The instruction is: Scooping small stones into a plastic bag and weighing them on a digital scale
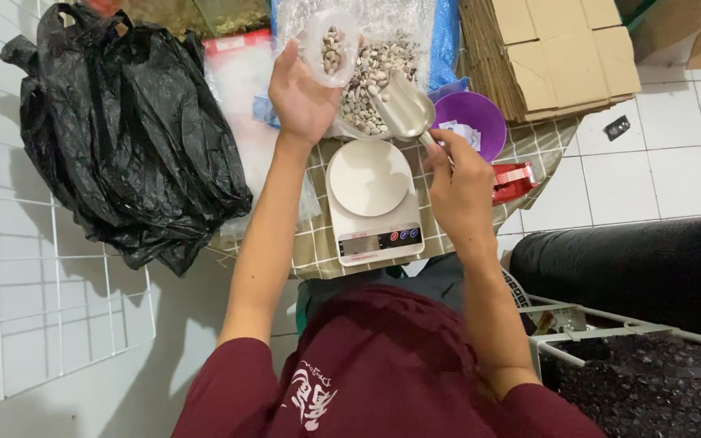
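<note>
- The left hand is raised above the bench, its fingers grasping a small clear pouch that already holds some pale beans.
- The right hand has its fingers clenched on the handle of a metal scoop, whose bowl sits just beside the pouch, over a large clear bag of beans.
- A white kitchen scale stands on the checked bench cloth directly below both hands (its round plate bare).
- A purple bowl sits to the right of the scoop; a black plastic bag lies well to the left.
- Likely risk: the pouch mouth looks narrow against the scoop, so a tilted pour could scatter beans onto the scale or floor.
</note>
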